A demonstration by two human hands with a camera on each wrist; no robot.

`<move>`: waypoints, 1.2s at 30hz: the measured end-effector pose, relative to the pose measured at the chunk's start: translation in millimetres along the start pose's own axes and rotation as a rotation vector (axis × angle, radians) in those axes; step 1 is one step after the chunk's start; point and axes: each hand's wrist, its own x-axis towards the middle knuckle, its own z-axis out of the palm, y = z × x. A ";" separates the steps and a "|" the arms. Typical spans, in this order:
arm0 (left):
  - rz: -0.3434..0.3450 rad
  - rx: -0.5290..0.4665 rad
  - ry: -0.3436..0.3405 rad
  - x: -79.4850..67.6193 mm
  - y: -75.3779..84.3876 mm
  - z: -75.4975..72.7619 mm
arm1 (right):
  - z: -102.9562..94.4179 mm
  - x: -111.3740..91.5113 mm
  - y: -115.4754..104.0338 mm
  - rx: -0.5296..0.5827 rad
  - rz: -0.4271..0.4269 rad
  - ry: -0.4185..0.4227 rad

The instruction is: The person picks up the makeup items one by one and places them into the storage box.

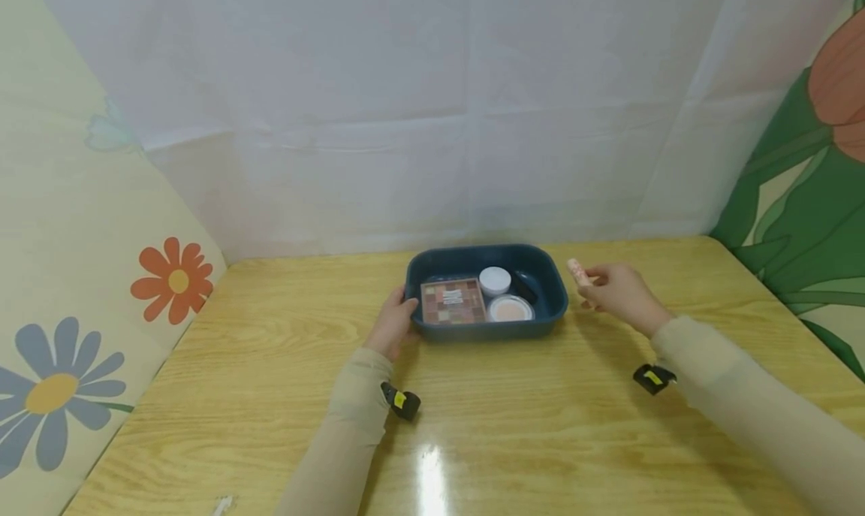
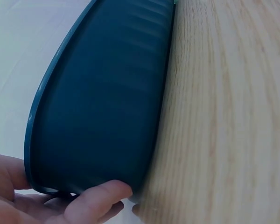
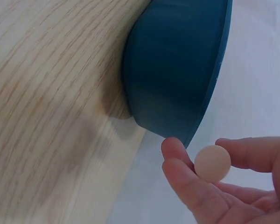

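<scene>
A dark blue rectangular tub (image 1: 486,332) sits on the wooden table. Inside it lie a makeup palette (image 1: 454,302) with many coloured squares, a white round jar (image 1: 495,280), a round compact (image 1: 510,309) with a pale pink face, and a black stick-like item (image 1: 524,287). My left hand (image 1: 394,322) grips the tub's left end, thumb over the rim; the left wrist view shows fingers against the wall (image 2: 98,102). To the right of the tub, my right hand (image 1: 622,294) pinches a small pink-and-white patterned tube (image 1: 578,272), whose round pale end (image 3: 213,164) faces the right wrist camera.
A wood-grain table (image 1: 284,396) spreads around the tub. White cloth (image 1: 351,125) hangs behind it. Flower-printed panels flank both sides, the left one (image 1: 67,223) pale yellow. A small whitish object (image 1: 222,505) shows at the near left edge.
</scene>
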 end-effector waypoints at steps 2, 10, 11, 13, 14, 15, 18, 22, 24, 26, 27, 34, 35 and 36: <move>0.001 0.003 -0.001 0.1 -0.3 -0.2 | 0.9 0.0 -2.3 -0.003 0.006 0.001; -0.007 0.006 -0.001 0.6 -0.5 -1.2 | 3.1 0.7 -9.2 -0.027 0.003 0.008; -0.007 0.008 -0.001 0.9 -0.7 -1.2 | 3.7 0.8 -10.0 -0.034 -0.001 0.011; -0.004 0.011 -0.001 1.4 -1.2 -1.2 | 4.4 0.8 -11.6 -0.039 -0.005 0.011; -0.003 0.011 -0.001 1.4 -1.4 -1.2 | 4.7 0.9 -12.3 -0.038 -0.007 0.011; -0.002 0.011 -0.001 1.4 -1.5 -1.2 | 5.0 1.0 -13.2 -0.040 -0.008 0.011; -0.002 0.010 0.001 1.6 -1.6 -1.0 | 5.1 1.5 -14.8 -0.051 -0.021 0.010; -0.004 0.001 0.001 0.9 -0.8 -1.2 | 5.6 3.1 -17.1 -0.079 -0.060 0.020; -0.002 0.000 -0.002 0.9 -0.6 -1.2 | 5.8 4.2 -18.6 -0.090 -0.075 0.028; -0.002 -0.002 -0.004 0.7 -0.2 -1.2 | 6.1 5.5 -20.7 -0.101 -0.088 0.038; -0.003 0.000 -0.004 0.7 -0.1 -1.2 | 6.3 6.2 -22.0 -0.111 -0.089 0.046; -0.006 -0.004 -0.007 2.0 -0.8 -0.8 | 7.1 10.2 -29.3 -0.126 -0.090 0.046; -0.006 -0.003 -0.007 2.0 -0.8 -0.8 | 7.2 11.1 -29.9 -0.122 -0.085 0.041; -0.005 -0.002 -0.008 1.9 -0.8 -0.8 | 7.1 11.9 -30.8 -0.114 -0.085 0.035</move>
